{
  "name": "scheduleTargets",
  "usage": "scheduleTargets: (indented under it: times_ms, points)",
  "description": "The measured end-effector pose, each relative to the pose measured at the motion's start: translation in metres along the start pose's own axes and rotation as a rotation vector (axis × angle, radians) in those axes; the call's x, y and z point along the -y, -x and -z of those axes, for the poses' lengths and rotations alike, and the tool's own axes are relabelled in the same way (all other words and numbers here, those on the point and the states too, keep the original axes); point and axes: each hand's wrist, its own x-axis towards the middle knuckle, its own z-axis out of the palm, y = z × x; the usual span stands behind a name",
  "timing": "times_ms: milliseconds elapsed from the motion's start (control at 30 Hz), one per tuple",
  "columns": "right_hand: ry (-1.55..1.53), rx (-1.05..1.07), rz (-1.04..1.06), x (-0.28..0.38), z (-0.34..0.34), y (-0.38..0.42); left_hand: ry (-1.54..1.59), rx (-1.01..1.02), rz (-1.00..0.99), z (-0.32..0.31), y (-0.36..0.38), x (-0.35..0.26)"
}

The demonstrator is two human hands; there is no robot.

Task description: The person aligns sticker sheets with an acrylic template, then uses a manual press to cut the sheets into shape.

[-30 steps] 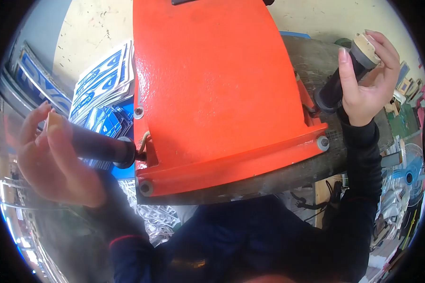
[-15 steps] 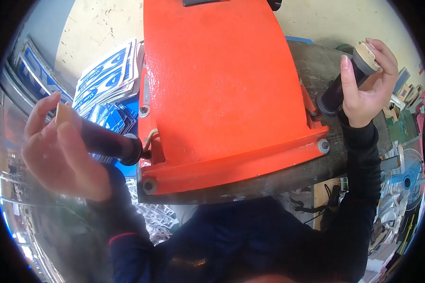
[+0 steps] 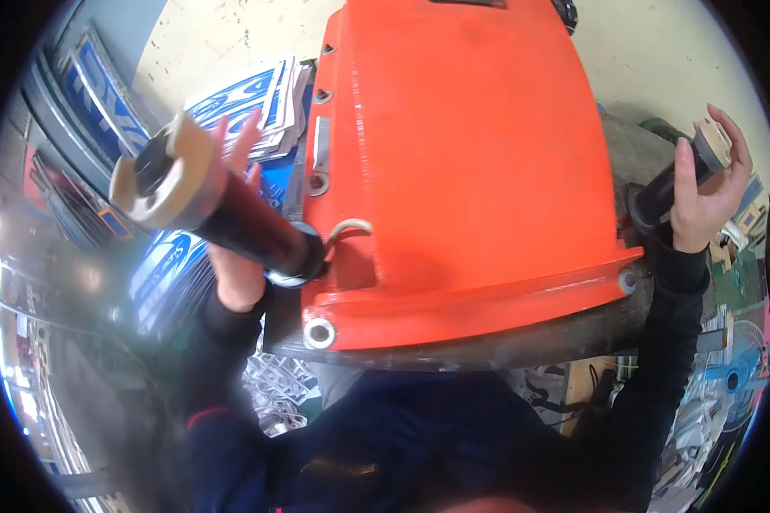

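A large glossy orange machine cover (image 3: 479,162) has a black cylindrical handle with a beige end at each side. My left hand (image 3: 239,278) is behind the left handle (image 3: 252,227), its fingers stretched up and apart; the handle hides much of the palm, so contact is unclear. On the other side, my right hand (image 3: 708,209) holds the beige-capped end of the right handle (image 3: 667,190) loosely between thumb and fingers. A curved pale tube (image 3: 349,224) joins the cover near the left handle.
Blue-and-white printed sheets (image 3: 274,98) are stacked left of the cover, with more printed pieces (image 3: 167,269) below them. Framed panels (image 3: 103,90) lean at the far left. A blue fan (image 3: 734,376) stands at the lower right. Silvery scraps (image 3: 278,393) lie under the machine's edge.
The left handle's beige end has swung up and toward the camera, and my left hand's fingers have come off it and straightened behind it. The whole view has shifted, moving the cover rightward.
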Motion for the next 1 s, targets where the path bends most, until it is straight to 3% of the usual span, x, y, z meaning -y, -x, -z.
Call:
scheduleTargets:
  times_ms: [67,167,233,267,300,367,433,500,633,700,767,900,967,1000]
  points:
    - [0.095,-0.011,0.056,-0.014,0.007,-0.003,-0.038,-0.019,0.065,0.005,0.001,0.019]
    - [0.138,-0.049,-0.041,-0.040,0.019,0.001,-0.063,0.547,-0.140,0.009,0.005,0.041]
    - [0.185,-0.071,-0.027,-0.054,0.027,0.002,-0.252,0.516,-0.183,0.018,0.010,0.069]
    - [0.272,-0.065,-0.037,-0.060,0.031,0.003,-0.257,0.540,0.129,0.018,0.024,0.052]
    - [0.360,-0.058,-0.047,-0.066,0.035,0.002,-0.246,0.624,0.209,0.018,0.021,0.053]
    - [0.544,-0.059,-0.040,-0.076,0.042,-0.003,-0.558,0.663,0.012,0.010,0.020,0.039]
    - [0.731,-0.058,-0.038,-0.077,0.044,-0.004,-0.645,0.652,-0.014,0.004,0.025,0.030]
    - [0.749,-0.066,0.216,-0.064,0.041,-0.007,-0.938,0.689,-0.048,-0.001,0.030,0.022]
    - [0.255,0.148,-0.029,-0.009,0.030,-0.001,-1.020,0.678,-0.049,-0.002,0.034,0.024]
    - [-0.208,0.163,-0.339,0.011,0.024,0.006,-1.023,0.670,-0.039,-0.001,0.034,0.023]
    - [-0.606,0.103,-0.470,0.036,0.019,0.015,-1.024,0.665,-0.035,-0.002,0.034,0.021]
    - [-0.756,0.140,-0.561,0.047,0.015,0.000,-1.074,0.664,0.017,0.001,0.035,0.017]
    - [-0.911,0.169,-0.788,0.019,0.022,0.004,-1.028,0.693,0.019,0.003,0.035,0.016]
    - [-0.785,0.032,-0.863,0.015,0.017,0.000,-1.024,0.697,0.017,0.004,0.035,0.017]
